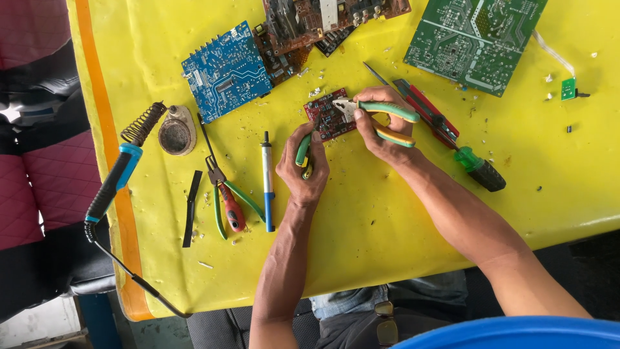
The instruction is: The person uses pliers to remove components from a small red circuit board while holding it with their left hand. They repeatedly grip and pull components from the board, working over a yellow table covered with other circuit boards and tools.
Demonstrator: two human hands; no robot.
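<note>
A small red circuit board (327,115) lies on the yellow table (361,220). My right hand (381,132) grips pliers with green and yellow handles (387,111), their metal jaws resting on the board's right edge. My left hand (302,165) holds a green and yellow handled tool (303,154) upright by its handle, with the thumb touching the board's lower edge.
A blue board (226,71), a brown board (316,19) and a green board (475,39) lie at the far side. A soldering iron (116,178), round tin (176,131), tweezers (192,207), cutters (227,200), blue pen-like tool (267,181) and screwdrivers (452,139) surround my hands.
</note>
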